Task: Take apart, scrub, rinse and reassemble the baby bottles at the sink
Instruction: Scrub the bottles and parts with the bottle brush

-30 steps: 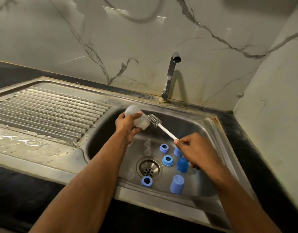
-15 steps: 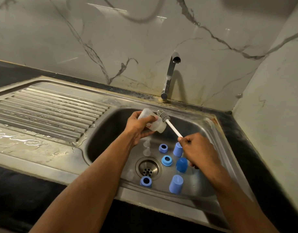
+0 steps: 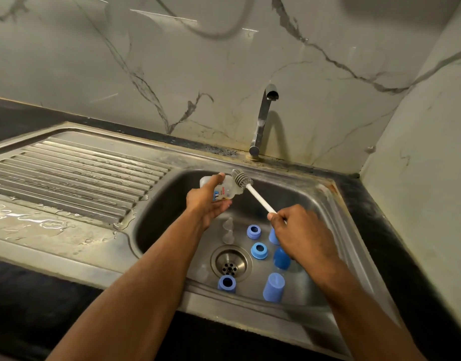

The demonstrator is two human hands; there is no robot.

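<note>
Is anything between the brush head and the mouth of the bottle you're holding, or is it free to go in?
Nothing visible blocks it. The brush, held by the right hand, lies against the outside of the bottle near its mouth. The left hand grips the bottle's body, fingers back from the opening.

grey-veined marble walls (image 3: 172,61) meet in corner; dark countertop (image 3: 396,230); dim warm light.
</note>
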